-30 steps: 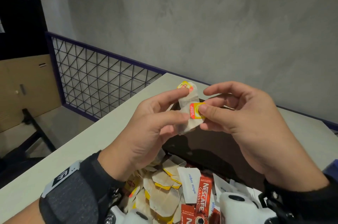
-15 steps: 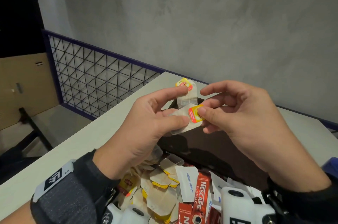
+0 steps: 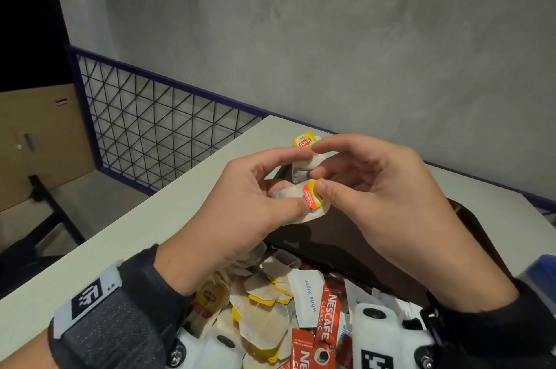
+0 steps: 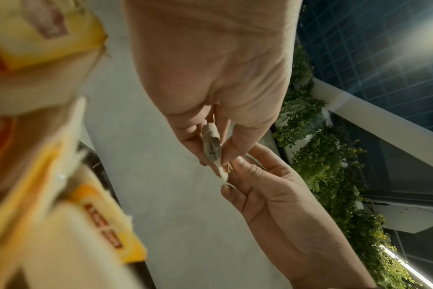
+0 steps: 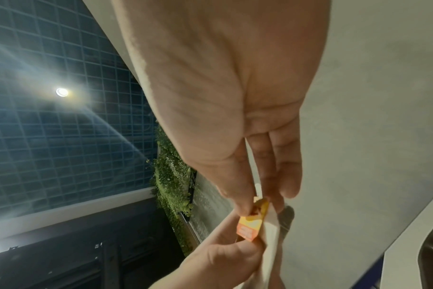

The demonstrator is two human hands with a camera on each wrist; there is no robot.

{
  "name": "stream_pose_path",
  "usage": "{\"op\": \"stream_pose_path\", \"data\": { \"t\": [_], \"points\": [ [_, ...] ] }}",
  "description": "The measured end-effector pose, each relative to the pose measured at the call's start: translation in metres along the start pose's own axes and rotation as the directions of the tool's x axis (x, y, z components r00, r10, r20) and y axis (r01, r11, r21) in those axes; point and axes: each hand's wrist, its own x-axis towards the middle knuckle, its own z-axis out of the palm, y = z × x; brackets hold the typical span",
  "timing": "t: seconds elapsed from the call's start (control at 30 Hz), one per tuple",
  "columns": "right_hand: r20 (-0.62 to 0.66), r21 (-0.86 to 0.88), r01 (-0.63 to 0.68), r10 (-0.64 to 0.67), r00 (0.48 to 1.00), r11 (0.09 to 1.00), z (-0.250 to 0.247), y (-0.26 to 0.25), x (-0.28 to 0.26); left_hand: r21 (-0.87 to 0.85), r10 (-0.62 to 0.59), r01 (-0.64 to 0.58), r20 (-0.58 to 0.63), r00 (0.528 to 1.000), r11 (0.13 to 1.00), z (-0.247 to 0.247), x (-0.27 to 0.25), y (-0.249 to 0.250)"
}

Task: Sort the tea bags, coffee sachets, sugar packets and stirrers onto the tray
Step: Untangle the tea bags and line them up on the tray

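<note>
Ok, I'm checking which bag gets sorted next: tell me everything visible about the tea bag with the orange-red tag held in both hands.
The pale paper tea bag with the orange-red, yellow-edged tag is held crumpled above the dark brown tray. The left hand pinches its paper; the right hand pinches the tag. A second Lipton-tagged tea bag sits just behind.

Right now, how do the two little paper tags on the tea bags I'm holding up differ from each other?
The upper yellow Lipton tag sticks up above the fingertips, showing its yellow face and red logo. The lower orange-red tag sits nearer the camera, turned to show a mostly orange-red face with small print. The right hand pinches the lower tag with its thumb; the upper tag is mostly free. Both are small paper tags with yellow edges on pale tea bags.
</note>
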Motion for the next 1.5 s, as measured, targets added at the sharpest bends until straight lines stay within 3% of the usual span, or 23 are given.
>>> {"op": "stream_pose_path", "data": {
  "t": [0.4, 0.5, 0.6, 0.7, 0.93, 1.07, 1.23, 1.5],
  "points": [
    [-0.036, 0.007, 0.032, -0.032, 0.999, 0.999, 0.004, 0.001, 0.001, -0.044, -0.002, 0.000, -0.036, 0.999, 0.999, 0.002, -0.001, 0.001],
    [-0.067, 0.085, -0.040, 0.046, 0.997, 0.996, 0.005, 0.004, 0.002, -0.075, 0.036, -0.040, -0.058, 0.998, 0.996, 0.002, 0.000, 0.001],
    [-0.010, 0.160, -0.139, 0.143, 0.990, 0.977, 0.006, 0.006, 0.003, -0.090, 0.051, -0.059, -0.090, 0.995, 0.994, 0.001, 0.000, 0.004],
    [0.002, 0.164, -0.140, 0.141, 0.990, 0.977, 0.006, 0.004, 0.002, -0.092, 0.050, -0.060, -0.113, 0.992, 0.994, 0.001, 0.001, 0.003],
    [-0.009, 0.363, -0.233, 0.253, 0.967, 0.902, 0.002, 0.001, 0.004, -0.219, -0.036, -0.006, -0.187, 0.982, 0.976, -0.003, 0.004, 0.005],
    [0.038, 0.467, -0.277, 0.294, 0.955, 0.840, -0.001, -0.003, 0.003, -0.168, -0.022, -0.014, -0.207, 0.978, 0.986, -0.004, 0.005, 0.007],
    [0.019, 0.488, -0.280, 0.310, 0.951, 0.827, 0.000, -0.005, 0.004, -0.034, 0.019, -0.027, -0.216, 0.976, 0.999, 0.001, 0.003, 0.000],
    [-0.033, 0.517, -0.312, 0.382, 0.923, 0.797, 0.002, -0.005, 0.005, -0.040, 0.043, -0.055, -0.243, 0.969, 0.998, 0.001, 0.002, -0.001]
  ]
}}
